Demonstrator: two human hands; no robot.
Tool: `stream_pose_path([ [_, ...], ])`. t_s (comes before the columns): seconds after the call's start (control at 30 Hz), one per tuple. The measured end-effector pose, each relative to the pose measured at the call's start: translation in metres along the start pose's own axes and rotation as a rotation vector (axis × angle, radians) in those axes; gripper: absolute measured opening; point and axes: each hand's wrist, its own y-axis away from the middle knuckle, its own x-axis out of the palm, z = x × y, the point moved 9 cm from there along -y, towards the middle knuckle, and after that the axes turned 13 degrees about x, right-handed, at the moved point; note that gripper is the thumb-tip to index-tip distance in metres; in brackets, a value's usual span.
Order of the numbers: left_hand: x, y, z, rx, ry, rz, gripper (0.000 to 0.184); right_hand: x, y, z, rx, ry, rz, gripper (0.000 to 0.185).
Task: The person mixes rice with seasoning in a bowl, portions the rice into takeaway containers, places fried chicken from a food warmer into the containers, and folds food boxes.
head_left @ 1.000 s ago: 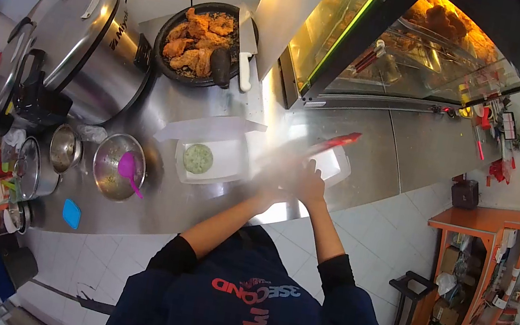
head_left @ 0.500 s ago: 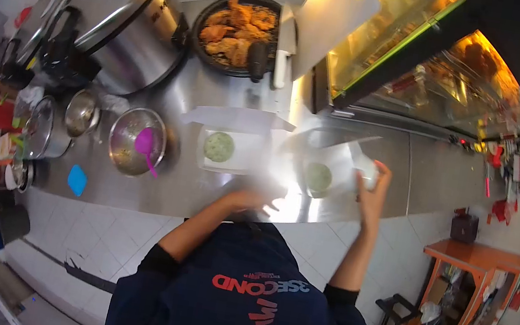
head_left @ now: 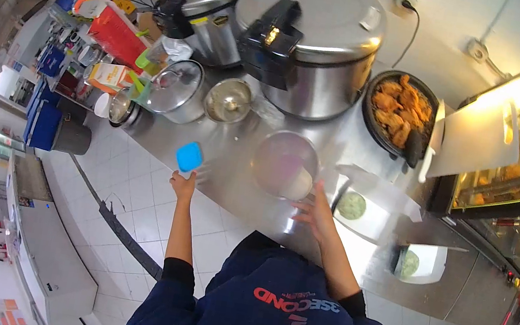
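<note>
My left hand [head_left: 182, 184] is at the counter's front edge, its fingers closed on the lower rim of a blue rounded square piece [head_left: 189, 156]; I cannot make out its kind. My right hand [head_left: 320, 214] has its fingers apart beside a metal bowl [head_left: 263, 175]. A blurred white cup [head_left: 300, 184] shows at that bowl's near right side, close to my fingertips. Purple shows smeared inside the bowl. To the right, a white paper box [head_left: 375, 215] holds a green speckled mound [head_left: 352, 206]. A second white box [head_left: 432, 266] holds another green mound [head_left: 409, 262].
Large steel pots [head_left: 314, 76] stand along the back. A black dish of fried chicken [head_left: 400, 113] sits behind the boxes, beside a knife [head_left: 433, 146]. A lit glass display cabinet [head_left: 508, 181] stands at the right. A smaller metal bowl [head_left: 229, 101] and a lidded pot [head_left: 179, 92] are at left.
The view has swung left. My right hand has moved from the right-hand box to the metal bowl, and the white cup has left its fingers. My left hand has reached the blue piece.
</note>
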Motion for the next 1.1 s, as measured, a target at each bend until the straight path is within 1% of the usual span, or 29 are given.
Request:
stream_pose_path([
  [0.03, -0.005, -0.011, -0.002, 0.002, -0.011, 0.017, 0.096, -0.018, 0.0, 0.002, -0.078, 0.117, -0.224, 0.068],
  [0.07, -0.008, -0.021, -0.006, 0.005, -0.019, 0.039, 0.103, -0.032, -0.005, 0.002, -0.117, 0.17, -0.341, 0.07],
  [0.1, -0.008, -0.031, -0.01, 0.019, -0.051, 0.066, 0.107, -0.05, -0.011, -0.001, -0.153, 0.221, -0.464, 0.071],
  [0.13, -0.007, -0.041, -0.018, 0.037, -0.084, 0.098, 0.111, -0.058, -0.013, -0.001, -0.195, 0.217, -0.539, 0.067],
  [0.17, -0.005, -0.051, -0.028, 0.06, -0.117, 0.134, 0.114, -0.062, -0.023, -0.01, -0.14, 0.147, -0.485, 0.066],
  [0.2, -0.004, -0.057, -0.04, 0.02, -0.158, 0.198, 0.114, -0.06, -0.029, -0.015, -0.089, 0.073, -0.433, 0.065],
  [0.27, -0.001, -0.067, -0.059, -0.048, -0.248, 0.325, 0.115, -0.042, -0.036, -0.013, -0.081, 0.12, -0.413, 0.064],
  [0.33, 0.02, -0.079, -0.05, -0.031, -0.276, 0.318, 0.114, -0.03, -0.048, -0.012, -0.091, 0.164, -0.456, 0.066],
  [0.4, 0.027, -0.092, -0.043, -0.023, -0.279, 0.329, 0.113, -0.011, -0.058, -0.013, -0.061, 0.183, -0.412, 0.072],
  [0.47, 0.024, -0.088, -0.045, -0.032, -0.263, 0.372, 0.111, 0.006, -0.062, -0.013, -0.13, 0.082, -0.39, 0.076],
  [0.5, 0.017, -0.086, -0.048, -0.004, -0.244, 0.351, 0.11, 0.012, -0.064, -0.015, -0.162, 0.036, -0.376, 0.077],
  [0.57, 0.006, -0.082, -0.049, 0.046, -0.201, 0.306, 0.107, 0.013, -0.071, -0.023, -0.155, 0.035, -0.343, 0.08],
  [0.6, -0.003, -0.082, -0.04, 0.052, -0.154, 0.243, 0.106, 0.013, -0.075, -0.027, -0.155, 0.038, -0.328, 0.081],
  [0.63, -0.01, -0.08, -0.03, 0.057, -0.104, 0.181, 0.104, 0.01, -0.076, -0.03, -0.157, 0.076, -0.376, 0.075],
  [0.7, -0.03, -0.086, -0.023, 0.074, -0.053, 0.024, 0.101, 0.003, -0.077, -0.041, -0.101, 0.066, -0.362, 0.067],
  [0.77, -0.087, -0.099, -0.031, 0.104, -0.066, -0.172, 0.097, -0.003, -0.076, -0.048, -0.058, 0.078, -0.368, 0.058],
  [0.83, -0.139, -0.137, -0.046, 0.274, -0.061, -0.371, 0.092, -0.006, -0.069, -0.052, -0.044, 0.091, -0.373, 0.048],
  [0.9, -0.182, -0.184, -0.07, 0.419, -0.06, -0.479, 0.09, -0.007, -0.062, -0.054, -0.02, 0.094, -0.371, 0.042],
  [0.97, -0.196, -0.246, -0.086, 0.522, -0.089, -0.463, 0.09, -0.007, -0.056, -0.055, 0.001, 0.107, -0.386, 0.04],
  [1.03, -0.193, -0.298, -0.108, 0.606, -0.225, -0.312, 0.091, -0.007, -0.052, -0.056, 0.017, 0.122, -0.382, 0.041],
  [1.1, -0.168, -0.348, -0.101, 0.675, -0.38, -0.22, 0.092, -0.002, -0.046, -0.053, 0.026, 0.12, -0.382, 0.041],
])
